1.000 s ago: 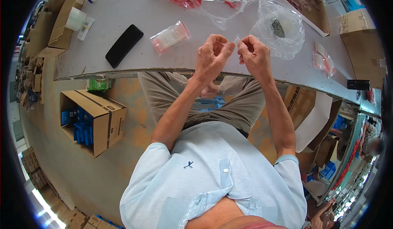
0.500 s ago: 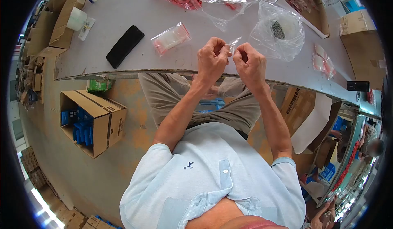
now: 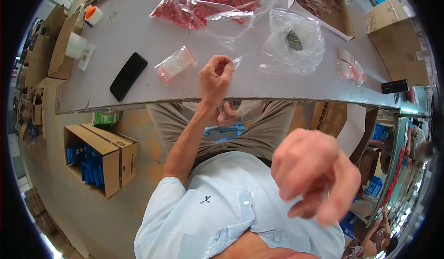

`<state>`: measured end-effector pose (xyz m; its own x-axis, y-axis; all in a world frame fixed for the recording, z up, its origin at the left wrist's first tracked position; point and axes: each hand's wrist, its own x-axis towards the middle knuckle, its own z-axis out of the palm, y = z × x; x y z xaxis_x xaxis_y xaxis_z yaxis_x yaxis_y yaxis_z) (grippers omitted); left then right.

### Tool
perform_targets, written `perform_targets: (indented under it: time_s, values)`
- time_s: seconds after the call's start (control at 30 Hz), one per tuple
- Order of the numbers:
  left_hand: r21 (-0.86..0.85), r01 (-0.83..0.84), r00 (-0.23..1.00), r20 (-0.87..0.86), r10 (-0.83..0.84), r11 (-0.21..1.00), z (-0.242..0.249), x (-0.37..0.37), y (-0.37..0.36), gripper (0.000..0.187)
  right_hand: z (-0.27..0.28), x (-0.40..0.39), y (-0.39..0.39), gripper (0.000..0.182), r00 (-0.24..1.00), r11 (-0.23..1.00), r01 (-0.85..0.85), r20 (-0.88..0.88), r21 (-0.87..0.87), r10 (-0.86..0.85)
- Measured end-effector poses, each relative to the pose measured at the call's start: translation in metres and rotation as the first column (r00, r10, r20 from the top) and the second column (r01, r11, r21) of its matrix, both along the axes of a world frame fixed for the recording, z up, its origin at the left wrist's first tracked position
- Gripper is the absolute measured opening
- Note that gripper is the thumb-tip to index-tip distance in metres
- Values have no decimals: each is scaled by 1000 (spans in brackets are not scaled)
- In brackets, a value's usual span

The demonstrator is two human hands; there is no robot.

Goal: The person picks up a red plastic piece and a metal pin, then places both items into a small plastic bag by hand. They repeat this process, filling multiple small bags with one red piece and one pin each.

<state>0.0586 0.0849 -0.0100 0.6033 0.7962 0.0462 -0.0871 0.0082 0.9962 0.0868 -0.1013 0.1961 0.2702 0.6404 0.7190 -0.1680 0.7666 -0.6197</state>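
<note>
My left hand [image 3: 216, 77] is closed over the front of the table, pinching a small clear plastic bag [image 3: 238, 62] that sticks out to its right. Large and close to the camera, my right hand [image 3: 314, 173] is raised in front of my shirt with its fingers curled and partly apart; nothing shows between them. Left of my left hand lies a pack of clear bags with red edges [image 3: 176, 64]. Beyond it is a big bag of red pieces [image 3: 208, 4]. An open plastic bag holding small dark metal parts [image 3: 293, 40] lies to the right.
A black phone [image 3: 128, 77], a tape roll [image 3: 93, 15] and a cardboard box [image 3: 60, 51] are at the left. An open tray [image 3: 344, 21], small red-edged packs [image 3: 350, 67] and a black object [image 3: 394, 87] are at the right. A box of blue items [image 3: 106, 166] stands below.
My right hand has left the small bag and come up and back toward the camera. The small bag stays in my left hand. The view has shifted, so table items appear further left.
</note>
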Motion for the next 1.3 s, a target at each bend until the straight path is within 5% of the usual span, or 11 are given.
perform_targets:
  time_s: [0.07,0.13,0.27,0.37,0.7,0.9,0.97,1.0,1.07,1.2,1.3]
  values:
    - [58,0,1000,-21,1,998,-9,0,3,5,7,-5,-2,26,1000,996,-14,-15,90,16]
    - [81,2,1000,-22,0,997,-9,-2,2,4,10,-11,-8,77,994,997,-75,80,33,72]
    - [84,-7,1000,-14,8,996,-9,-2,2,8,5,-10,-7,87,986,993,-103,138,54,94]
    - [82,-20,999,-24,22,996,-6,-3,0,7,10,-2,-8,70,914,953,223,297,206,-277]
    - [112,22,1000,-13,-21,993,-7,-3,1,6,8,-1,-11,80,979,998,34,199,46,-42]
    - [140,13,1000,4,-13,990,-11,-6,0,6,5,27,-21,67,852,960,228,444,162,-278]
    - [166,10,1000,-18,-7,986,-7,-3,2,5,-2,36,-12,33,784,877,407,395,253,-478]
    - [163,13,1000,-12,-11,987,-7,-2,2,5,14,52,-30,14,451,770,633,770,81,-452]
    - [145,17,999,-40,-11,989,-8,-1,1,6,-30,99,-12,8,425,521,849,696,-86,-579]
    - [150,44,999,-32,-40,988,-2,6,-8,6,-121,244,10,10,271,176,955,945,-240,-183]
    - [171,27,999,-23,-24,985,-4,11,-8,6,-147,272,22,17,220,208,955,975,-210,-24]
